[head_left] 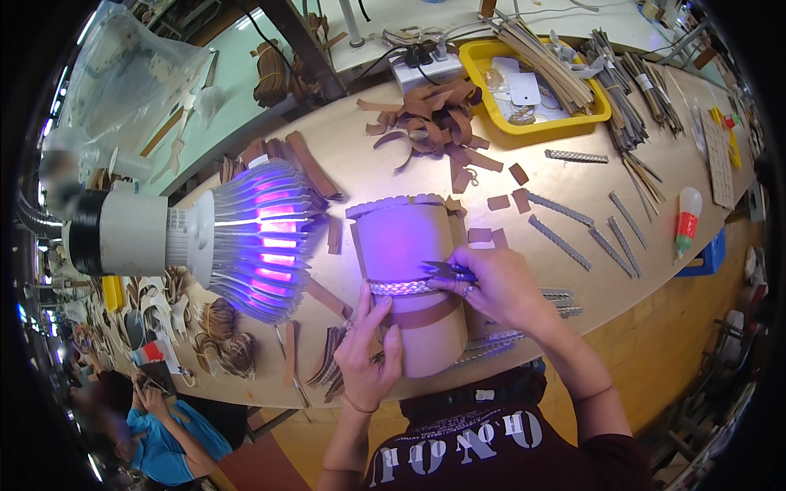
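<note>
Upright before me on the table stands a tan, rounded form [405, 241] with a scalloped upper edge and a brown band [422, 317] low on it. Across its middle runs a silvery braided strip [401, 288]. My left hand [366, 348] rests against the form's left side, fingers apart, with fingertips at the strip's left end. Closed round a dark tool with pointed tips [446, 270], my right hand [499, 282] is at the strip's right end. Its fingers hide most of the tool, so I cannot tell its exact kind.
A large finned lamp [262, 241] glowing violet juts in from the left, close to the form. Brown strips [430, 114] lie piled behind it. A yellow tray [532, 124] stands at the back right; braided pieces [561, 242] and a red-labelled bottle [688, 219] lie rightward. Another person [172, 442] sits lower left.
</note>
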The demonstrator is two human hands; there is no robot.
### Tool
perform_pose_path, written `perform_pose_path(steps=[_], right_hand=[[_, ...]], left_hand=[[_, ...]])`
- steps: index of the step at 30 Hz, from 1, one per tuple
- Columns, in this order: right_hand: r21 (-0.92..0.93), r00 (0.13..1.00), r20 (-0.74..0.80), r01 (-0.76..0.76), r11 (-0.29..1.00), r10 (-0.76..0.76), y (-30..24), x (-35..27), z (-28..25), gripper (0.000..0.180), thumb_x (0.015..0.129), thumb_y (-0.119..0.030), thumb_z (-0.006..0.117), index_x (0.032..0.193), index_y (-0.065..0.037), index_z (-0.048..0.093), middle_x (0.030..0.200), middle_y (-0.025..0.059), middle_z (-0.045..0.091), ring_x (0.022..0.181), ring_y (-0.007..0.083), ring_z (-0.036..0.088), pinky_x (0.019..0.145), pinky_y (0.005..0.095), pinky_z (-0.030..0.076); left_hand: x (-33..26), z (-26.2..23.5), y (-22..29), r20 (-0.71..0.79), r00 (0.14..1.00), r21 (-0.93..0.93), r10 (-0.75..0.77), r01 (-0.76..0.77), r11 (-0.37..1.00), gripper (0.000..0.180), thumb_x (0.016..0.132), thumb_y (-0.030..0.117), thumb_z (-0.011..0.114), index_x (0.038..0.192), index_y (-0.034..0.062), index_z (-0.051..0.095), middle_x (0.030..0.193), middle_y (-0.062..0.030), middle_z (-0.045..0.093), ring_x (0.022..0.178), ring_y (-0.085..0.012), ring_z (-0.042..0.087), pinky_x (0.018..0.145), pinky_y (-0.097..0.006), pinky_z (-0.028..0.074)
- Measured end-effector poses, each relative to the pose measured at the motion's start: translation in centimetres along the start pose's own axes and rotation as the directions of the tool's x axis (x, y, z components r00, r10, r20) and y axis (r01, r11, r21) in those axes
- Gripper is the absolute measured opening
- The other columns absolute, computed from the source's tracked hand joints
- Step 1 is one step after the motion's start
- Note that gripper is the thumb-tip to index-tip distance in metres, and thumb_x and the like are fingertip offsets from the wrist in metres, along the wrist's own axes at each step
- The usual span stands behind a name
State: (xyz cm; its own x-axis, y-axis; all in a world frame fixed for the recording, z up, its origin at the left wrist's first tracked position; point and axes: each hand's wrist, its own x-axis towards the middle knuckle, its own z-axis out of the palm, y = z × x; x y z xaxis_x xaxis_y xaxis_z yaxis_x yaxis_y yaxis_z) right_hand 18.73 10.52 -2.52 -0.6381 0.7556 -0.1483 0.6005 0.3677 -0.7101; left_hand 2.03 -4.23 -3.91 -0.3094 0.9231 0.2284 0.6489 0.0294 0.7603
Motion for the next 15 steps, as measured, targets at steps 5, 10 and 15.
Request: perform_pose_path(steps=[5,10,15], right_hand=[[0.018,0.988,-0.129,-0.082,0.996,0.083,0.5,-0.7,1.2,0.046,0.08,-0.05,0.069,0.085,-0.005,0.058,0.067,0.0127,0.062,0.064,0.033,0.064,0.058,0.0428,0.048],[0.268,0.959,-0.153,-0.191,0.944,0.238,2.3,-0.6,3.8,0.048,0.078,-0.049,0.072,0.088,-0.005,0.056,0.072,0.0119,0.062,0.067,0.0299,0.062,0.062,0.0376,0.049],[0.423,0.87,-0.493,0.217,0.88,0.023,2.6,-0.8,6.5,0.039,0.077,-0.033,0.078,0.089,-0.002,0.057,0.08,0.0101,0.058,0.072,0.0265,0.06,0.066,0.0345,0.048]], left_hand=[[-0.4,0.3,0.0,-0.018,1.0,-0.002,-0.015,0.015,1.0,0.035,0.083,0.002,0.06,0.118,-0.0009,0.062,0.129,-0.0311,0.053,0.113,-0.0389,0.061,0.092,-0.037,0.05],[-0.5,0.4,-0.3,-0.034,0.999,-0.035,-0.011,0.01,0.999,0.035,0.083,0.003,0.059,0.119,-0.001,0.061,0.13,-0.0308,0.053,0.112,-0.039,0.061,0.093,-0.038,0.049],[-0.2,0.1,-0.3,-0.018,0.998,0.014,0.061,-0.061,0.998,0.035,0.083,0.004,0.061,0.118,-0.0005,0.062,0.131,-0.0287,0.052,0.115,-0.0376,0.059,0.095,-0.039,0.048]])
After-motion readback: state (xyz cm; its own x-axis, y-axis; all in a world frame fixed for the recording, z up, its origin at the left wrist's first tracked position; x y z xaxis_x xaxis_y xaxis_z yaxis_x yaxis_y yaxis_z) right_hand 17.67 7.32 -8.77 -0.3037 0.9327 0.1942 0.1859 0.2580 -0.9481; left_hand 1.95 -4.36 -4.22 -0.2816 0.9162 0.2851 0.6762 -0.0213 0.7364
